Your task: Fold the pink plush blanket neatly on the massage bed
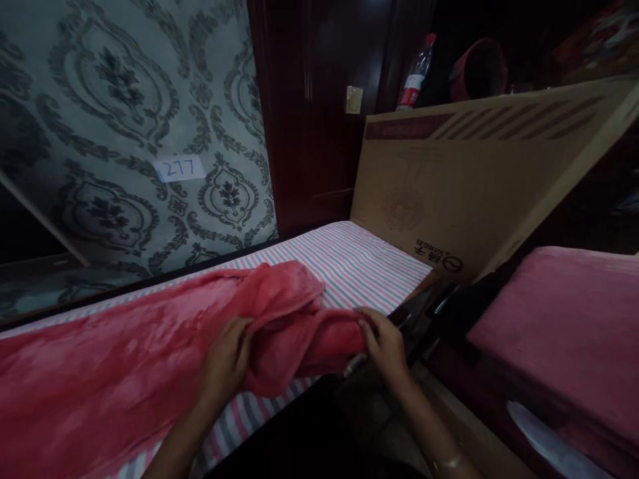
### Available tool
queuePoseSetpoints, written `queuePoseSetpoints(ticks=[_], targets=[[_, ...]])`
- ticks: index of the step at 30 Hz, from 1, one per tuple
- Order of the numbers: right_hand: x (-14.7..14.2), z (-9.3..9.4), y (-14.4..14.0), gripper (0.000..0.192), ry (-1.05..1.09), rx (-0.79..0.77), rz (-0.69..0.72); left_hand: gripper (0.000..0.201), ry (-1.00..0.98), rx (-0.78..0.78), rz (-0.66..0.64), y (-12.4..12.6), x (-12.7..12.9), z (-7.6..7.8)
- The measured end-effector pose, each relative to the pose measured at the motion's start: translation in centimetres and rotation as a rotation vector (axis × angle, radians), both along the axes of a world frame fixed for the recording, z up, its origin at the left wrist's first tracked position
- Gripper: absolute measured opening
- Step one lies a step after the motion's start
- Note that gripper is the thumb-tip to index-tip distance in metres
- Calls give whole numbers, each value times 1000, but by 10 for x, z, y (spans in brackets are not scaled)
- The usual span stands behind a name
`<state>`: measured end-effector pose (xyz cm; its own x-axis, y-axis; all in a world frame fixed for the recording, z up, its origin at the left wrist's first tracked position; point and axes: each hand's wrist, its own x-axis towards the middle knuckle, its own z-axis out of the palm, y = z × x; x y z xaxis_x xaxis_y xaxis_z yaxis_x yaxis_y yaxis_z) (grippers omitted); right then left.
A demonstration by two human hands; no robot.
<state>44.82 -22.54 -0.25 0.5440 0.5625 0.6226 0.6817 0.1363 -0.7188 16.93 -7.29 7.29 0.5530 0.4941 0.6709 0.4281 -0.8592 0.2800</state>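
Hands [227, 352] [385, 342] grip red blanket [144, 352], rumpled between them, seemingly plush.

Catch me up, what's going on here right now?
A person is handling a red blanket with both bare hands. The left hand grips a fold of it, and the right hand holds its edge at the right end. Between the hands the cloth is bunched up; the rest stretches left over a striped sheet. A cardboard panel stands beyond the sheet's far end.
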Motion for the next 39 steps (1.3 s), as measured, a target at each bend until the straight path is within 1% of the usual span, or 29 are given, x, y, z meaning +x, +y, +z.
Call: queuePoseSetpoints(ticks=[1, 3, 6, 8, 10, 12, 15, 17, 20, 22, 25, 27, 28, 30, 32, 34, 35, 37, 39], targets=[[10, 6, 13, 27, -63, -12, -10, 25, -19, 10, 11, -1, -2, 4], [23, 9, 39, 27, -160, -100, 35, 25, -22, 22, 32, -1, -7, 10], [29, -5, 71, 20, -220, -257, 162, 26, 19, 17, 63, 2, -12, 10], [31, -18, 85, 18, -212, -293, 210, 26, 38, 5, 66, 4, -14, 7], [36, -27, 93, 19, -188, -264, 242, 26, 45, -8, 55, 5, -16, 4], [44, -29, 99, 21, -169, -203, 262, 25, 46, -17, 43, 5, -18, 4], [55, -23, 109, 20, -157, -144, 308, 25, 37, -34, 33, 5, -20, 8], [57, -19, 115, 18, -169, -153, 374, 25, 28, -46, 38, 6, -20, 11], [52, -17, 121, 15, -210, -179, 459, 25, 31, -74, 56, 8, -21, 12], [47, -18, 123, 15, -254, -182, 463, 25, 34, -98, 65, 8, -20, 11], [44, -13, 124, 15, -293, -155, 414, 27, 39, -137, 66, 9, -20, 12], [45, 0, 123, 16, -292, -130, 389, 29, 47, -169, 66, 13, -25, 16], [45, 10, 120, 17, -292, -110, 376, 30, 52, -191, 66, 17, -30, 20], [44, 38, 112, 19, -307, -52, 357, 32, 53, -234, 83, 31, -45, 28], [36, 70, 100, 21, -346, 19, 364, 34, 42, -260, 146, 48, -66, 35], [23, 101, 89, 24, -404, 75, 420, 34, 54, -258, 238, 63, -83, 41], [14, 113, 85, 26, -430, 90, 460, 34, 65, -251, 279, 66, -89, 44], [-5, 129, 81, 30, -467, 93, 542, 35, 71, -218, 305, 63, -88, 48], [-23, 136, 80, 34, -483, 72, 608, 40, 27, -182, 240, 49, -70, 52]])
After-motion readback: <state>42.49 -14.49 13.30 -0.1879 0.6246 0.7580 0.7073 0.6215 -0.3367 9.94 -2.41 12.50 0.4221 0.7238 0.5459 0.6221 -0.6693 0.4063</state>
